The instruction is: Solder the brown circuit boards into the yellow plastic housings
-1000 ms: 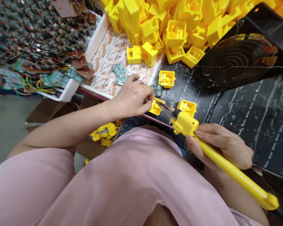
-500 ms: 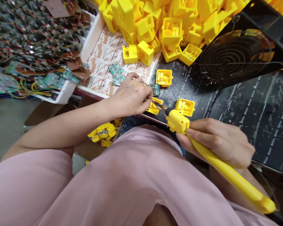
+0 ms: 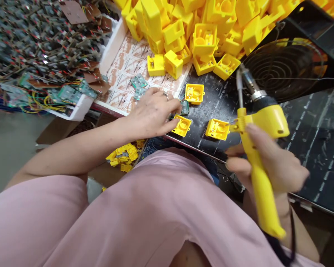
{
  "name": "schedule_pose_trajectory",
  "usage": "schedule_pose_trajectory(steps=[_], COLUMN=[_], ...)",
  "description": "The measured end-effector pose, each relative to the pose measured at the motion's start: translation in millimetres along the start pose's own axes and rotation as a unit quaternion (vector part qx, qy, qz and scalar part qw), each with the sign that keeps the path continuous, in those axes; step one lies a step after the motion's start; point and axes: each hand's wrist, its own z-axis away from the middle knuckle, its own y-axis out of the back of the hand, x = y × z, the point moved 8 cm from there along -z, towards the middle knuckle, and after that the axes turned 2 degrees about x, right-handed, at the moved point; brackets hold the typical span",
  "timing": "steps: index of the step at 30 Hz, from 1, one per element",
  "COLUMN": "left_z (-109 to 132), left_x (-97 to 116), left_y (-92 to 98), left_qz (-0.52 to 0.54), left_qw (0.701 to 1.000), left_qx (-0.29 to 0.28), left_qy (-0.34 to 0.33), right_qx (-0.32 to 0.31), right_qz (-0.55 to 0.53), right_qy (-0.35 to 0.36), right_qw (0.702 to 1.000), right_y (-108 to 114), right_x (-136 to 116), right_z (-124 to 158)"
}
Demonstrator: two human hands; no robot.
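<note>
My right hand (image 3: 275, 167) is wrapped round a yellow soldering gun (image 3: 263, 185), raised over the bench's right side. Its metal tip and a thin feed tube point up, in front of a black fan. My left hand (image 3: 154, 113) rests at the bench edge, thumb and curled fingers at the left side of a small open yellow box (image 3: 182, 126). Just beyond those fingers lies a small green circuit board (image 3: 184, 107), partly hidden. Two more open boxes lie close by, one yellow box (image 3: 194, 93) farther back and another yellow box (image 3: 218, 129) to the right.
A big pile of yellow boxes (image 3: 172, 33) covers the back. The black fan (image 3: 284, 59) stands at right. Loose green boards (image 3: 138, 86) lie left of centre, beside a white tray (image 3: 85, 107) heaped with circuit boards. Yellow parts (image 3: 124, 155) sit in a carton below the bench.
My right hand has lifted the soldering gun away from the box by my left hand, moving right and turning its tip upward. My left fingers have spread slightly, showing more of that box.
</note>
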Motion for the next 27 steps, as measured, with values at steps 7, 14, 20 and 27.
schedule_pose_trajectory(steps=[7, 14, 20, 27], left_z=[37.8, 8.2, 13.1, 17.3], left_x=[34.8, 28.6, -67.7, -80.6], left_y=[1.0, -6.4, 25.9, 22.0], left_qz=[-0.065, -0.103, -0.088, -0.086], left_qw=[0.970, 0.975, 0.995, 0.996], left_qx=[0.148, 0.178, 0.012, 0.015], left_qy=[-0.181, -0.086, 0.033, 0.032], right_qx=[-0.049, -0.003, -0.066, -0.016], right_qz=[0.103, 0.060, -0.042, 0.064], right_qy=[0.162, 0.070, 0.085, 0.117], right_qw=[0.980, 0.996, 0.993, 0.991], right_y=[-23.8, -32.2, -63.3, -98.6], right_x=[4.0, 24.0, -17.4, -35.7], right_z=[-15.1, -5.3, -6.6, -32.1])
